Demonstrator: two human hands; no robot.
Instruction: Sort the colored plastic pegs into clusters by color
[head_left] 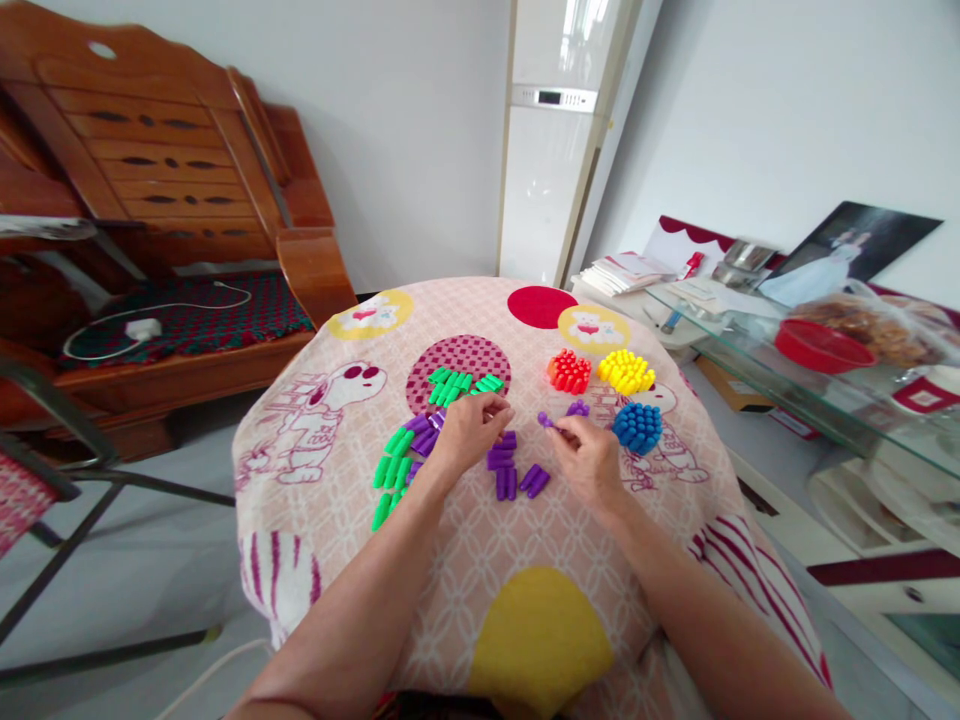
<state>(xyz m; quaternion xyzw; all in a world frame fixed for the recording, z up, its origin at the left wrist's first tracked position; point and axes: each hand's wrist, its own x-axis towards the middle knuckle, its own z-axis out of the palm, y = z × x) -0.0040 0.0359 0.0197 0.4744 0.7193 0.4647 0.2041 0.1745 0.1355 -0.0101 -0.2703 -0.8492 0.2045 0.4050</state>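
My right hand (592,460) pinches a small purple plastic piece (544,418) with a rounded end between thumb and fingertips. Just beyond it a few similar purple pieces (577,408) stand in a small cluster. My left hand (474,428) is closed with its fingertips together; what they hold, if anything, is too small to make out. Purple tubes (506,484) lie flat between my hands, and more purple tubes (424,437) lie to the left, partly behind my left hand. Green tubes (393,471) lie at the far left, with other green tubes (451,386) beyond my left hand.
Tight clusters of red pieces (569,371), yellow pieces (627,371) and blue pieces (637,428) stand upright on the patterned tablecloth (337,540). A glass-topped side table (787,370) with a red bowl (823,346) stands right; a wooden bench (172,200) is left.
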